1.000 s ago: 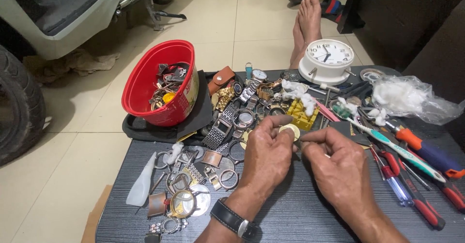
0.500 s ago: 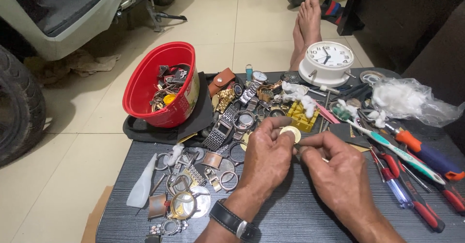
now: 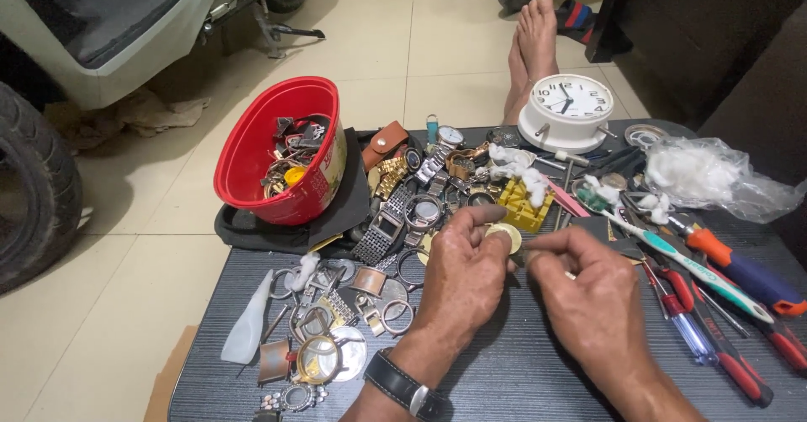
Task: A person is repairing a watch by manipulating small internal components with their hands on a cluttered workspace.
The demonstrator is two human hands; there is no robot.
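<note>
My left hand (image 3: 458, 272) holds a small round gold-coloured watch case (image 3: 505, 235) between thumb and fingers, just above the dark table (image 3: 521, 371). My right hand (image 3: 588, 292) is pinched around a thin metal tool (image 3: 523, 256) whose tip meets the case. A black wristwatch (image 3: 405, 386) sits on my left wrist. Loose watch parts, rings and case backs (image 3: 336, 329) lie to the left of my hands.
A red bucket (image 3: 290, 149) of watch parts stands at the table's back left. Watches and metal bands (image 3: 412, 195) are piled behind my hands. A white alarm clock (image 3: 566, 111), a bag of cotton (image 3: 706, 174), screwdrivers (image 3: 714, 338) and a toothbrush (image 3: 689, 262) are at the right. Someone's bare feet (image 3: 531, 44) rest on the floor beyond.
Both hands stay together on the watch case, with only slight finger movement. The view has shifted a little.
</note>
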